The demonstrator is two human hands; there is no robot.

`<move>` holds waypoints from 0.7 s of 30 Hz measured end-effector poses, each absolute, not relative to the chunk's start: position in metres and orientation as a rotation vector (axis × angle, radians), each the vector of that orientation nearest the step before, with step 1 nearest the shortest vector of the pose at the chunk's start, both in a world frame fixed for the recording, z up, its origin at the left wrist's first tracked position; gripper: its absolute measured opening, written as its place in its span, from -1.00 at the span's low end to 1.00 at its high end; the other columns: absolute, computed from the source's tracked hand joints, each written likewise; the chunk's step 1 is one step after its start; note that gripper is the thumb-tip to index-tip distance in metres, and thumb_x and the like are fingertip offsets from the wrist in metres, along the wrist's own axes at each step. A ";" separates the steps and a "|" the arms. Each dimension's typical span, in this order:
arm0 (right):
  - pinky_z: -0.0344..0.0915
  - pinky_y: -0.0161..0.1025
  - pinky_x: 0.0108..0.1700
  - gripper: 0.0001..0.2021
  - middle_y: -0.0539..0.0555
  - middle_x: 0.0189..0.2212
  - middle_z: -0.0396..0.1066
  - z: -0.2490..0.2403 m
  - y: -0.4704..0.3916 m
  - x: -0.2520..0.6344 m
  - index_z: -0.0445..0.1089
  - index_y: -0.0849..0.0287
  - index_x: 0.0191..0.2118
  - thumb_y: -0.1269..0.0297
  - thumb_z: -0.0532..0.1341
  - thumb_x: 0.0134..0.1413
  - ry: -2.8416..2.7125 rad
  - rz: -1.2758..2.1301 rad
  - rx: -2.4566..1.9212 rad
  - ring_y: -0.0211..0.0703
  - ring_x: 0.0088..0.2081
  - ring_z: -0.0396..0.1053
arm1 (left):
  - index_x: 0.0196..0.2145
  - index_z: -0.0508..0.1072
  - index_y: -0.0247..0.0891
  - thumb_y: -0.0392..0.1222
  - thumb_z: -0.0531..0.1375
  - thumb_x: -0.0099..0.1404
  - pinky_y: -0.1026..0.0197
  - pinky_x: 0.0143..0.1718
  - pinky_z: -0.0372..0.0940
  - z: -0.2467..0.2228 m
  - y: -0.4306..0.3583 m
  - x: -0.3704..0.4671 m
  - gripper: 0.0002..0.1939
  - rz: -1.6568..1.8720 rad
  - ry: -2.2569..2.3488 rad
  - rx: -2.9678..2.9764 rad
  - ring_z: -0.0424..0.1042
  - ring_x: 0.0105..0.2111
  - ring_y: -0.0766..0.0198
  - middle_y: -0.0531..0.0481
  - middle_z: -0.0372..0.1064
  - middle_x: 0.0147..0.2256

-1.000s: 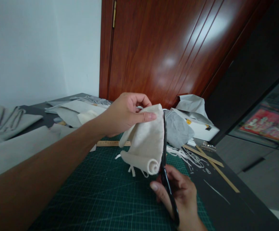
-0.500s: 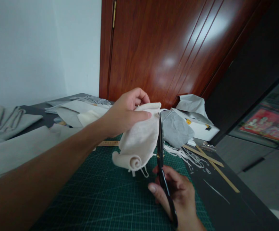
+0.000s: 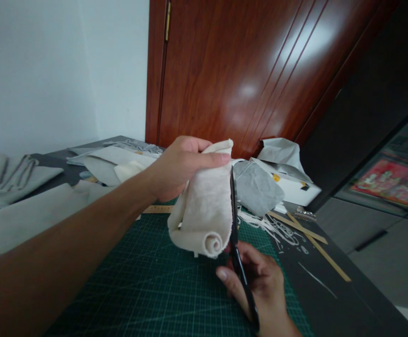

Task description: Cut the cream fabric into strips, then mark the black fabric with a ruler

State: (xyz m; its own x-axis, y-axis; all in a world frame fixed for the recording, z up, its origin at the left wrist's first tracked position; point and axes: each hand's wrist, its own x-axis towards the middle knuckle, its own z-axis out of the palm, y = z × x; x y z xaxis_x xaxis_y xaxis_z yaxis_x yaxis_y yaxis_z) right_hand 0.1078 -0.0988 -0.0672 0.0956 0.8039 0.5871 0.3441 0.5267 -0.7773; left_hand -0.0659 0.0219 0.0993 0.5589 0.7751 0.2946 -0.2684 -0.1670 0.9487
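Observation:
A cream piece of fabric [image 3: 209,196] hangs in the air, its lower end curled into a roll. My left hand [image 3: 186,161] pinches it near the top, thumb in front and fingers behind. In my right hand [image 3: 256,285] are black scissors [image 3: 234,206], held upright with the blades along the fabric's right edge. The blades look closed or nearly so. Below both hands lies a green cutting mat [image 3: 147,281] with grid lines.
Folded pale fabric [image 3: 10,178] lies at the left, with more cloth behind my left arm. A grey cloth [image 3: 260,187] and a white box [image 3: 305,192] stand back right. Wooden rulers [image 3: 325,257] and white thread scraps [image 3: 284,229] lie on the dark table's right side.
My left hand has turned the fabric, so its rolled lower end has swung right, toward the scissors. The fabric's top edge tilts up more. My right hand has barely moved.

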 end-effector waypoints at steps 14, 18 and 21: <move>0.15 -0.40 -0.64 -0.80 -0.15 -0.63 0.34 -0.059 -0.101 0.109 0.51 0.05 -0.19 0.25 0.44 0.04 -1.551 0.467 -1.056 -0.33 -0.67 0.20 | -0.54 0.53 -0.35 -0.32 0.37 0.03 0.28 -0.52 0.29 0.100 0.020 -0.068 -0.91 0.920 0.569 1.471 0.46 -0.54 0.28 -0.05 0.49 -0.52; 0.18 -0.40 -0.63 -0.81 -0.13 -0.62 0.36 -0.054 -0.102 0.108 0.51 0.06 -0.21 0.28 0.44 0.02 -1.558 0.464 -1.057 -0.32 -0.66 0.23 | -0.57 0.50 -0.33 -0.38 0.34 -0.04 0.29 -0.53 0.26 0.101 0.018 -0.067 -0.93 0.921 0.556 1.443 0.44 -0.56 0.30 0.00 0.45 -0.56; 0.18 -0.39 -0.61 -0.79 -0.13 -0.60 0.37 -0.060 -0.102 0.109 0.51 0.05 -0.19 0.26 0.44 0.02 -1.545 0.463 -1.056 -0.32 -0.64 0.23 | -0.58 0.48 -0.32 -0.39 0.32 -0.07 0.30 -0.54 0.25 0.101 0.017 -0.067 -0.92 0.914 0.560 1.440 0.42 -0.58 0.33 0.04 0.42 -0.58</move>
